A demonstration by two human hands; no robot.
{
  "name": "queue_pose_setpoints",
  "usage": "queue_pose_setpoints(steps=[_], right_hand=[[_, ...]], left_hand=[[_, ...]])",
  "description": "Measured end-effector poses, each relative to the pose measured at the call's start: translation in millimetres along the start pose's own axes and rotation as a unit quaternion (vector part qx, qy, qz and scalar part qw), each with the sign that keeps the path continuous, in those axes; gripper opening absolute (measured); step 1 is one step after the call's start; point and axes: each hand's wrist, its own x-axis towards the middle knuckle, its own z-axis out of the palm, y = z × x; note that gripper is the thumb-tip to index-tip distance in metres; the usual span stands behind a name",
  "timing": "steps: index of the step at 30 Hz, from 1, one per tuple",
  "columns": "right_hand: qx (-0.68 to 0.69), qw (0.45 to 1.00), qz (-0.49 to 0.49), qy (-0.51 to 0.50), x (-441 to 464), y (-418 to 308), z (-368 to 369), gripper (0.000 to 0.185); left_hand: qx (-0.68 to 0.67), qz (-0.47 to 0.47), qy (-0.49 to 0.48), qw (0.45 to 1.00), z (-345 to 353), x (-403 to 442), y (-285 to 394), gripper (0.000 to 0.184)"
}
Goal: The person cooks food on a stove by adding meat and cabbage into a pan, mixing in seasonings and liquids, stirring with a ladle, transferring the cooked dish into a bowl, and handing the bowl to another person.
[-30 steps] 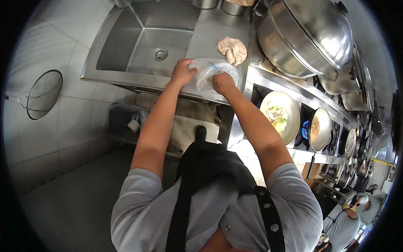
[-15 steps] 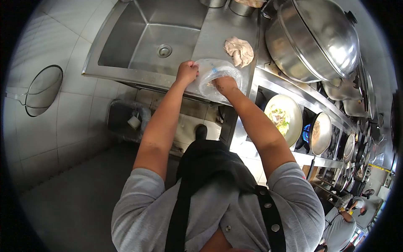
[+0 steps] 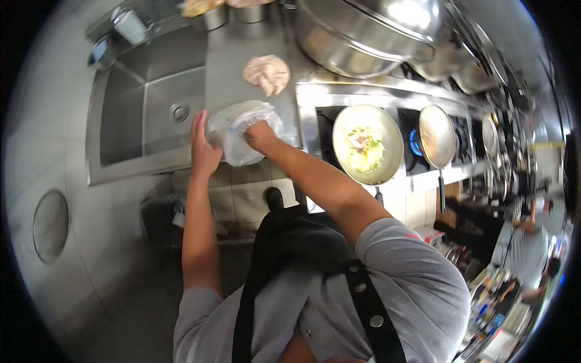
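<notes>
A clear plastic bag (image 3: pixel 233 145), apparently around a round tub, sits at the front edge of the steel counter (image 3: pixel 236 85) beside the sink. My right hand (image 3: pixel 260 135) reaches into its opening, and its fingers are hidden inside. My left hand (image 3: pixel 206 148) is at the left side of the bag, fingers stretched upward and thumb apart. Whether that thumb touches the plastic I cannot tell. Just behind the bag lies a crumpled pale pink cloth (image 3: pixel 267 74).
A steel sink (image 3: pixel 124 121) is on the left. On the right-hand stove, a pan of chopped food (image 3: pixel 368 145) stands beside another pan (image 3: pixel 437 136) over a blue flame. A large lidded steel pot (image 3: pixel 357 36) stands behind. Another person (image 3: pixel 523 248) is at far right.
My view has swung rightward, showing more of the stove. My left hand has gone from curled fingers at the bag's edge to stretched fingers. The right hand stays in the bag.
</notes>
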Motion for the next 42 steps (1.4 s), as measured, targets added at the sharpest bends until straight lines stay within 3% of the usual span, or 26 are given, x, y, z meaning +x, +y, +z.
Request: queue_pose_setpoints(steps=[1, 3, 4, 5, 6, 7, 10, 13, 15, 16, 17, 19, 21, 23, 26, 28, 29, 31, 34, 35, 37, 38, 39, 40, 41, 42], right_hand=[[0.055, 0.995, -0.007, 0.083, 0, 2, 1, 0.026], [0.011, 0.994, -0.052, 0.098, 4, 7, 1, 0.023], [-0.013, 0.991, -0.078, 0.105, 4, 9, -5, 0.022], [0.209, 0.975, 0.026, 0.067, -3, 12, -10, 0.022], [0.420, 0.898, 0.126, 0.024, -21, -2, -44, 0.022], [0.604, 0.768, 0.210, -0.019, -38, -10, -74, 0.022], [0.681, 0.691, 0.243, -0.026, -93, 13, -124, 0.026], [0.641, 0.733, 0.228, 0.002, -149, 70, -153, 0.025], [0.425, 0.873, 0.226, 0.079, -180, 93, -180, 0.027], [0.318, 0.893, 0.311, 0.067, -189, 113, -180, 0.027], [0.274, 0.922, 0.256, 0.093, -200, 129, -178, 0.028], [0.043, 0.992, 0.109, 0.041, -212, 135, -191, 0.028], [0.012, 0.976, 0.210, 0.064, -215, 157, -179, 0.027], [-0.043, 0.979, 0.160, 0.118, -219, 175, -180, 0.021], [-0.010, 0.968, 0.215, 0.126, -216, 148, -204, 0.018], [0.030, 0.963, 0.227, 0.141, -227, 142, -210, 0.023], [0.030, 0.965, 0.225, 0.133, -234, 151, -211, 0.023], [0.019, 0.962, 0.224, 0.151, -244, 134, -221, 0.022], [0.043, 0.962, 0.202, 0.178, -282, 181, -215, 0.024], [-0.079, 0.965, 0.170, 0.184, -290, 171, -222, 0.023], [-0.015, 0.949, 0.250, 0.194, -313, 125, -246, 0.018], [0.035, 0.925, 0.317, 0.207, -322, 110, -257, 0.017], [-0.066, 0.929, 0.285, 0.229, -345, 123, -257, 0.019], [-0.048, 0.896, 0.360, 0.257, -368, 119, -260, 0.021], [-0.020, 0.878, 0.369, 0.304, -399, 133, -254, 0.024], [-0.020, 0.854, 0.424, 0.302, -432, 140, -251, 0.026]], left_hand=[[0.009, 0.012, -0.025, 1.000, -3, -2, 17, 0.085], [0.035, 0.030, -0.071, 0.996, -6, -8, 45, 0.091], [0.011, 0.038, -0.059, 0.997, -2, -6, 50, 0.079], [0.039, 0.069, -0.068, 0.994, 5, -2, 43, 0.073], [0.067, 0.098, -0.078, 0.990, 17, 4, 22, 0.068], [0.095, 0.126, -0.081, 0.984, 28, 10, 9, 0.063], [0.004, 0.086, -0.054, 0.995, 47, 17, -1, 0.040], [-0.252, -0.109, 0.004, 0.962, 50, 18, 8, 0.028], [-0.323, -0.117, 0.075, 0.936, 40, 16, 18, 0.024], [-0.339, -0.121, 0.102, 0.927, 33, 16, 18, 0.025], [-0.356, -0.125, 0.128, 0.917, 24, 13, 16, 0.026], [-0.448, -0.101, 0.159, 0.874, -3, 5, 14, 0.028], [-0.512, -0.094, 0.219, 0.825, -26, -7, 5, 0.030], [-0.540, -0.099, 0.311, 0.776, -59, -28, -15, 0.031], [-0.217, -0.256, 0.403, 0.852, -131, -97, -43, 0.030], [-0.226, -0.274, 0.457, 0.816, -160, -134, -63, 0.026], [-0.337, -0.230, 0.494, 0.768, -174, -156, -85, 0.023], [-0.274, -0.291, 0.537, 0.744, -191, -201, -115, 0.018], [0.110, -0.484, 0.499, 0.710, -198, -242, -156, 0.020], [0.022, -0.442, 0.518, 0.732, -193, -277, -201, 0.029], [-0.274, -0.461, 0.439, 0.721, -193, -257, -189, 0.045], [-0.310, -0.488, 0.386, 0.719, -191, -246, -177, 0.050], [-0.253, -0.483, 0.279, 0.790, -194, -269, -214, 0.054], [-0.193, -0.594, 0.196, 0.756, -196, -287, -271, 0.057], [-0.157, -0.625, 0.190, 0.741, -187, -275, -229, 0.054], [-0.181, -0.623, 0.113, 0.753, -179, -276, -231, 0.053]])
